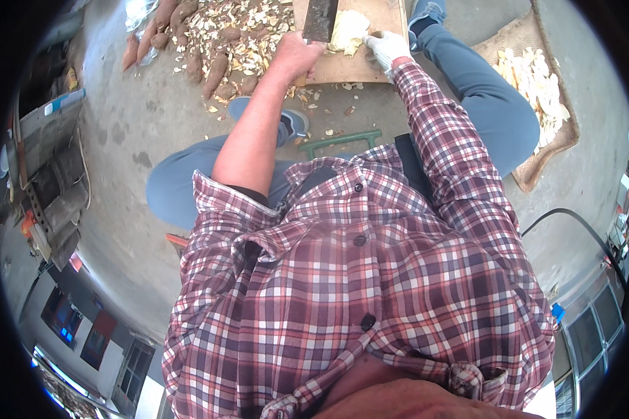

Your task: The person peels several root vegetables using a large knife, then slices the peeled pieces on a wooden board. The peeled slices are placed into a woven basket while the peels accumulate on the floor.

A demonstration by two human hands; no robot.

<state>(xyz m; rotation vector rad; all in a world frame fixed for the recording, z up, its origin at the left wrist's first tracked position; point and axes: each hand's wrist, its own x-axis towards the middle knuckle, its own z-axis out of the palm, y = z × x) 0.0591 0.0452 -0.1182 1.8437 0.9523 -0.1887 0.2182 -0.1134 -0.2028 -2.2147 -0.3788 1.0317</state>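
My bare left hand grips a cleaver; its broad dark blade points away from me over a wooden board, and part of the wooden handle shows below my fist. Right of the blade, a pale, peeled, irregular piece of root lies on the board. My right hand, in a white glove, is at that piece's right edge with its fingers bent; whether it grips the piece is not clear.
Unpeeled sweet potatoes lie among peelings on the concrete floor at left. Pale cut pieces are heaped on woven sacking at right. A green metal bar is between my legs.
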